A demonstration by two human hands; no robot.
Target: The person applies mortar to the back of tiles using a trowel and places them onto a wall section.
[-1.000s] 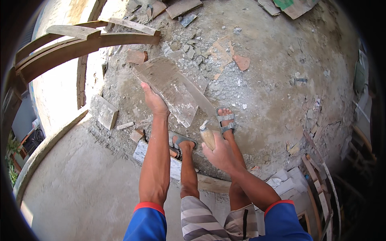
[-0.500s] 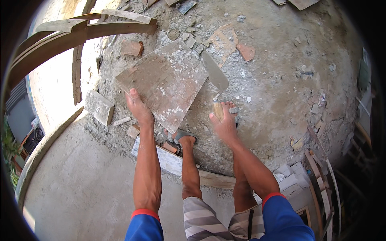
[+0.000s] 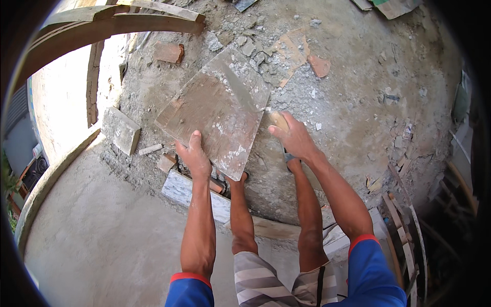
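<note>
A flat square slab (image 3: pixel 204 112), brown-grey and crusted with pale mortar, is held tilted above the rubble. My left hand (image 3: pixel 195 156) grips its near-left edge, thumb on the upper face and fingers hidden beneath. The pointed trowel (image 3: pixel 239 88) has its grey blade over the slab's right part, against or just above the face; I cannot tell which. Around its wooden handle, right of the slab, my right hand (image 3: pixel 297 137) is closed. My sandalled feet stand below, partly covered by the slab.
Loose rubble (image 3: pixel 255 53), a reddish brick piece (image 3: pixel 169 51) and a reddish shard (image 3: pixel 319 66) lie beyond the slab. A pale block (image 3: pixel 120 130) sits at left, below curved timber (image 3: pixel 117 25). A marbled strip (image 3: pixel 197 196) edges the smooth cement surface (image 3: pixel 112 225). Timber strips (image 3: pixel 401 225) lean at right.
The trowel blade has moved left from beside the slab to over its face. My left hand and the slab have shifted slightly right and nearer to me.
</note>
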